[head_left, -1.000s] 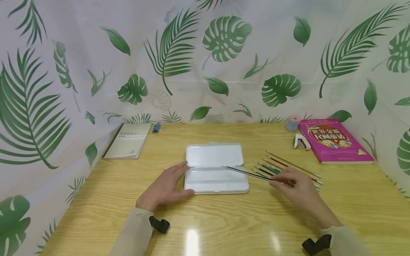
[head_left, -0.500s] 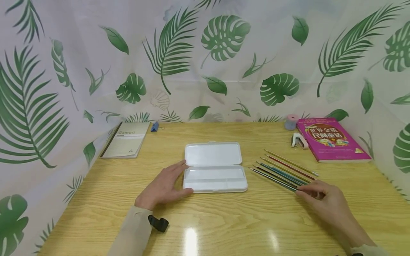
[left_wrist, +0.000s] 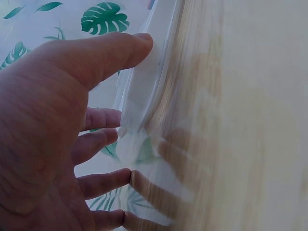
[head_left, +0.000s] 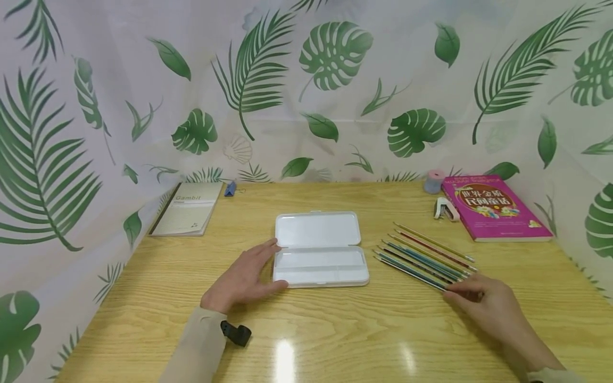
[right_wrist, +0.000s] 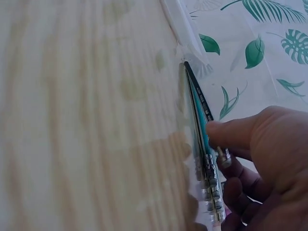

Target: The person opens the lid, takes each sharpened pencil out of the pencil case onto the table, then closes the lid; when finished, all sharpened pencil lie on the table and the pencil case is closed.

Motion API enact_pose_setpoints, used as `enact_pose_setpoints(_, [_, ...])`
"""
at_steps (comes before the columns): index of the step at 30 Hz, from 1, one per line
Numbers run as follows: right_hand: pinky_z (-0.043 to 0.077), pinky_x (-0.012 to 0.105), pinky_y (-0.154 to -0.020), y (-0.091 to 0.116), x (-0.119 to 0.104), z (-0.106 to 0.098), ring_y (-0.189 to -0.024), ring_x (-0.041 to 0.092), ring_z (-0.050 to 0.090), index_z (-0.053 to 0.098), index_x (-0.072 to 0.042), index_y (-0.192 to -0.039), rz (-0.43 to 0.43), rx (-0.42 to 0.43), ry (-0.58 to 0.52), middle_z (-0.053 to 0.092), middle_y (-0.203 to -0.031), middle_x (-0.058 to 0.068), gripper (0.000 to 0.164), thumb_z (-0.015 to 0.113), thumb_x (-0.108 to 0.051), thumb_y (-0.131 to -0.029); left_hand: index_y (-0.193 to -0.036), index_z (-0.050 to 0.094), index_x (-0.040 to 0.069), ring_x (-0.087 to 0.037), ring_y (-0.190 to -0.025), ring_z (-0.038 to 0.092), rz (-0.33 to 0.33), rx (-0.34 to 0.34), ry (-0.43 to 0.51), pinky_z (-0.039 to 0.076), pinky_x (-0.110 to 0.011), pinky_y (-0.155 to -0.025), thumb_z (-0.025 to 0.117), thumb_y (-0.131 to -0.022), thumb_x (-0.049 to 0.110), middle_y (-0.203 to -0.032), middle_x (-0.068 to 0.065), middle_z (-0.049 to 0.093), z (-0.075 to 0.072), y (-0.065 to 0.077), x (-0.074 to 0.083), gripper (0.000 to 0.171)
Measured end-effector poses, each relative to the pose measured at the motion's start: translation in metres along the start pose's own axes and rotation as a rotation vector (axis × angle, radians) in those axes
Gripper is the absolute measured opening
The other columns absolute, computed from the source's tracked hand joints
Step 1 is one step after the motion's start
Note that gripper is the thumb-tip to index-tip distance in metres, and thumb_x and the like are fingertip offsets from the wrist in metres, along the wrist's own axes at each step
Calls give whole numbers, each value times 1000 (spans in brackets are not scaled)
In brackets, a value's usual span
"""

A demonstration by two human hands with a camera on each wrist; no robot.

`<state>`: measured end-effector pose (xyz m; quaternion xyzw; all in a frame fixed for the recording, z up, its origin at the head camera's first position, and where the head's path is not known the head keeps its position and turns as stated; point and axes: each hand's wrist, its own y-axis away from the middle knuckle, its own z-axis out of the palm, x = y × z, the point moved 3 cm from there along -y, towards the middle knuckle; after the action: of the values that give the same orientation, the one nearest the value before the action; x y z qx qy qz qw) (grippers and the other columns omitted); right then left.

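Note:
My right hand pinches a dark pencil near its silver-ended tail between thumb and fingers. In the head view this pencil lies at the near side of a slanted row of several pencils, in yellow, red, teal and dark colours. A white pencil case lies unfolded left of the row, its lid flat behind the base. My left hand rests against the case's left side, the thumb at its front edge and fingers spread, fairly straight. The tail ends of some pencils are partly hidden by my right hand.
A magenta book lies at the back right, with a white stapler and a pink-and-blue cylindrical item beside it. At the back left are a notebook and a blue binder clip. A leaf-patterned curtain stands behind the table.
My right hand has moved right and lowered the dark pencil from near the case down beside the row. The left hand stays at the case.

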<state>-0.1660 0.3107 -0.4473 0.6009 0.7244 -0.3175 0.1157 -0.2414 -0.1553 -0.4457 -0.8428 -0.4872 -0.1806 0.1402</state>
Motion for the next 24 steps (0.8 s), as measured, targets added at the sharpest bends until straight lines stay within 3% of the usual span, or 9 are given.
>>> enact_pose_setpoints(5, [40, 23, -54, -2, 1, 2, -64, 0, 45, 80, -19, -84, -40, -33, 96, 58, -75, -13, 9, 86, -16, -78, -151, 43, 14, -30, -144, 33, -8, -7, 4, 30, -50, -116, 69, -87, 56, -161, -5, 30, 1, 0, 0, 81])
enact_pose_setpoints(12, [42, 24, -56, -4, 0, 3, -65, 0, 48, 79, -19, -85, -33, -77, 161, 59, -78, -12, 7, 84, -19, -80, -151, 43, 14, -30, -144, 33, -8, -1, -3, 30, -50, -116, 70, -86, 55, -161, -5, 30, 1, 0, -1, 81])
enact_pose_setpoints(17, [41, 23, -55, -8, -9, -1, -65, 1, 47, 80, -18, -86, -21, -76, 129, 58, -76, -11, 7, 84, -19, -81, -151, 44, 13, -30, -144, 34, -2, 1, 2, 30, -50, -116, 71, -86, 54, -161, -5, 30, 1, -1, 0, 81])
enact_pose_setpoints(24, [40, 23, -54, -28, -31, -3, -66, 5, 47, 79, -17, -89, -42, -79, 59, 59, -76, -9, 8, 81, -23, -84, -151, 43, 13, -29, -144, 33, -5, 2, -6, 31, -49, -116, 71, -86, 55, -161, -4, 30, 2, -2, -1, 82])
